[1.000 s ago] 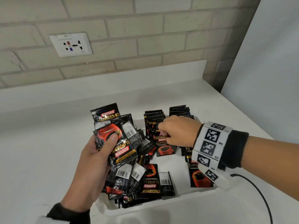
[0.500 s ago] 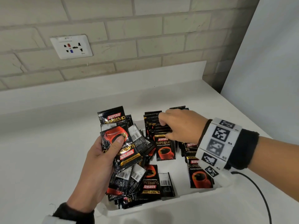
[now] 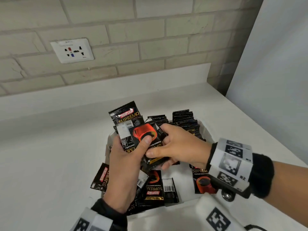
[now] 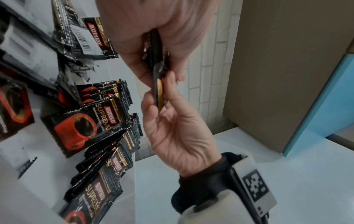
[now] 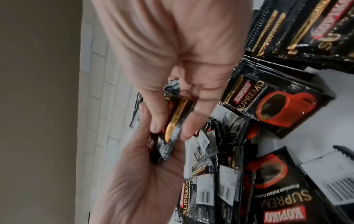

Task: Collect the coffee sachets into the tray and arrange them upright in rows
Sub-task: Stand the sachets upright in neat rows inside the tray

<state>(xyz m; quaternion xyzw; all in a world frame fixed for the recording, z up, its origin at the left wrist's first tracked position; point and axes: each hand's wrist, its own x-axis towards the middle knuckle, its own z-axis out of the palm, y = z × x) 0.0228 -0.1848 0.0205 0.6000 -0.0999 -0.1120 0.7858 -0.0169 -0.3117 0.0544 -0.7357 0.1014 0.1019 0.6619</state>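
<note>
Sachets [image 3: 141,135], light, limp and slick, are fanned above the tray [image 3: 206,130] in the left hand [image 3: 123,165]; the right hand [image 3: 180,147] pinches one's lower edge, probably the firmest hold.

Even, soft indoor light falls on my white worktop [image 3: 50,155], with faint shadows. Sachet foil glints. My wrist views are smeared by motion, my fingers [image 5: 159,115] blurred; brick lines bow at edges.

Left hand [image 3: 124,165] raised, thumb pressed forward, fingers curled behind. Right hand [image 3: 180,145] meets it, thumb and fingers pinching.
</note>
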